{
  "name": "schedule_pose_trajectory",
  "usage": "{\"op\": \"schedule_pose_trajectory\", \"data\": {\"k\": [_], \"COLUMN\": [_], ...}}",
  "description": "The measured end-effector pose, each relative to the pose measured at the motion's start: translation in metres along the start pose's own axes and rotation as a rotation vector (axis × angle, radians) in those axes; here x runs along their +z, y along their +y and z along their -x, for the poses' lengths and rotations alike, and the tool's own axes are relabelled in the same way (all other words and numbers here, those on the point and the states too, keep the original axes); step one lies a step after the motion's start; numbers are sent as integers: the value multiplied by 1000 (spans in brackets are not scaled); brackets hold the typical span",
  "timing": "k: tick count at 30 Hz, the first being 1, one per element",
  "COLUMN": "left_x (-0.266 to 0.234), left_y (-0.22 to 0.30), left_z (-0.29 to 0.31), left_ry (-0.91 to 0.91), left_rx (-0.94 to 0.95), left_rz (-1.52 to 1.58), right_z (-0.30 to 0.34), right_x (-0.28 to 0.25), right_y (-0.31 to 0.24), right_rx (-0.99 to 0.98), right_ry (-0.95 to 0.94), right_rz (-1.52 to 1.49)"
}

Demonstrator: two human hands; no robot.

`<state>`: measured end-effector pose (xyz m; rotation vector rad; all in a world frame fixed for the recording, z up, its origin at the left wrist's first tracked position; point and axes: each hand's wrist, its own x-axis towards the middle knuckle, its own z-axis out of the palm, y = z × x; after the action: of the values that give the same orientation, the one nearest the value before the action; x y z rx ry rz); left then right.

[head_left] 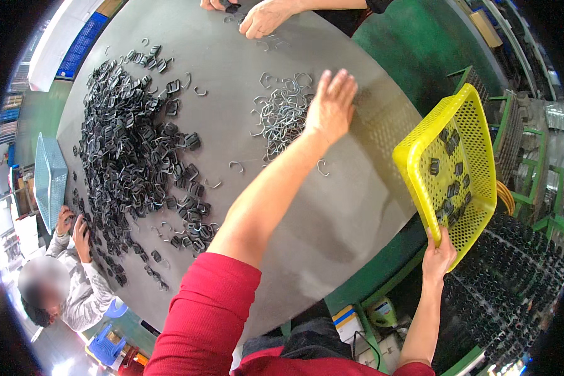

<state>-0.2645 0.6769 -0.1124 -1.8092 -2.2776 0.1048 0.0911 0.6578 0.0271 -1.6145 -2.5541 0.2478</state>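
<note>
The right hand (437, 255), nearest, is seen gripping the lower rim of a yellow perforated plastic basket (420, 156), fingers closed on it; the basket is tilted at the table's right edge with only a few dark clips inside. Farther off, the left hand (331, 105) is laid flat, fingers together, beside bright wire clips (282, 113). A large heap of dark metal clips (131, 156) remains unsorted at left.

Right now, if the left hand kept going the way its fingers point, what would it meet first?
Probably bare grey table: the left hand points up and slightly right, past the pile of silver wire clips lying to its left. Depth is unclear.
</note>
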Motion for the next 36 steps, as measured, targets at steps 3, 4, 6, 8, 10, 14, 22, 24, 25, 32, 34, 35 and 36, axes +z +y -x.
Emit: {"op": "schedule_pose_trajectory", "data": {"k": [3,4,6,8,10,14,22,24,25,32,34,35,36], "left_x": [9,11,14,13,8,-15,-61,-61,-58,-1,5,4,0], "left_y": [-41,-55,-78,-94,-99,-83,-50,-62,-70,-122,-117,-111,-102], "left_z": [2,6,21,43,71,138,226,222,216,144,142,145,153], "left_ry": [49,59,112,96,81,-3,-94,-11,29,131,80,64,33], "left_rx": [-166,-254,-356,-241,-121,55,94,71,12,-338,-208,-143,-99], "left_rz": [11,109,287,395,486,633,871,898,845,616,538,514,555], "right_z": [4,4,4,1,-2,-15,-39,-36,-33,-10,8,16,22], "right_x": [1,3,6,10,16,36,78,82,82,63,62,67,74], "right_y": [2,1,-2,-6,-14,-42,-103,-112,-115,-142,-152,-160,-166], "right_rx": [30,34,16,-23,-89,-195,-243,-252,-250,-416,-642,-722,-848], "right_ry": [-5,6,23,27,8,26,0,-40,-56,147,165,102,71], "right_rz": [-28,-42,-51,-39,-32,-88,-12,-27,-32,117,-179,-245,-306]}}
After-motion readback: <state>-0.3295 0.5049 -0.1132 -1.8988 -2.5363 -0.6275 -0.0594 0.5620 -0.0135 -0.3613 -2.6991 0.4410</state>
